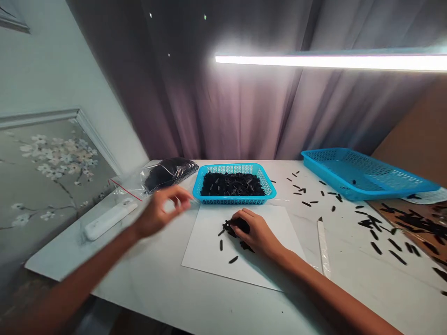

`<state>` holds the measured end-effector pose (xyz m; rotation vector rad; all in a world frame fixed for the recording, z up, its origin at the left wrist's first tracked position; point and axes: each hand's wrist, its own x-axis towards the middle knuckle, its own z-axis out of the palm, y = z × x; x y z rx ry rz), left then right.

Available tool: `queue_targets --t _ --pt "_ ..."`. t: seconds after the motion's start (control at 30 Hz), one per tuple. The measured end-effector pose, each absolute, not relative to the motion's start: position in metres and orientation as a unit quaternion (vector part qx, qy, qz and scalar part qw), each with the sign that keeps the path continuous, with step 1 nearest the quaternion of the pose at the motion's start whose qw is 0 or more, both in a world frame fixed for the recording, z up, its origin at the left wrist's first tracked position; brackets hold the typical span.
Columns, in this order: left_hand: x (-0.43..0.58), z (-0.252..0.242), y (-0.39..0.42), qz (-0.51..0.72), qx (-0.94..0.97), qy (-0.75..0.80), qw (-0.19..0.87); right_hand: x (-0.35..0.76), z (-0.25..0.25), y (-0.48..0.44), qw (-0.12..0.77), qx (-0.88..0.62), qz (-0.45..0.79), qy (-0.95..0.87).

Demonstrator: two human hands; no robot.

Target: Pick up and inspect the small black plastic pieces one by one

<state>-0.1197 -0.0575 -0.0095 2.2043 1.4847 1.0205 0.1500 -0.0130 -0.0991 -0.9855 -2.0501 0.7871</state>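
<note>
My right hand (pixel 256 232) rests on a white sheet (pixel 206 242), its fingers curled around a small pile of thin black pieces (pixel 229 227). The thumb and forefinger press in from either side of the pile, and some pieces are hidden beneath the hand. My left hand (pixel 163 210) hovers in the air by the near left corner of a blue basket (pixel 234 202). It is slightly blurred, thumb and fingers bent and apart, with nothing visible between them. Many similar black pieces fill that basket. A few loose ones lie on the sheet in front of the pile.
Left of the basket lies a clear bag of black pieces (pixel 169 174), beside a long white object (pixel 111 218). A larger blue basket (pixel 366 179) stands at the back right. A white-wrapped stick (pixel 323 249) and scattered black pieces (pixel 375 232) lie to the right.
</note>
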Motion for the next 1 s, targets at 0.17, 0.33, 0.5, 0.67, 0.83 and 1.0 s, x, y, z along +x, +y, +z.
queue_targets --t 0.17,0.33,0.5,0.67,0.83,1.0 --pt "-0.088 -0.059 -0.049 0.214 0.828 0.444 0.268 0.159 -0.086 -0.012 0.44 -0.421 0.413 -0.677" --pt "-0.069 -0.076 -0.034 0.212 0.817 0.425 0.326 0.165 -0.077 -0.011 0.48 -0.419 0.531 -0.559" --pt "-0.05 -0.081 -0.021 0.255 0.801 0.431 0.328 0.166 -0.068 -0.016 0.498 -0.387 0.648 -0.428" --pt "-0.036 -0.083 -0.03 0.33 0.771 0.458 0.293 0.168 -0.062 -0.015 0.5 -0.354 0.755 -0.233" --pt "-0.026 -0.087 -0.041 0.414 0.81 0.368 0.19 0.165 -0.06 -0.018 0.486 -0.325 0.81 -0.039" --pt "-0.007 -0.09 -0.046 0.438 0.815 0.367 0.09 0.161 -0.064 -0.027 0.469 -0.338 0.813 -0.064"
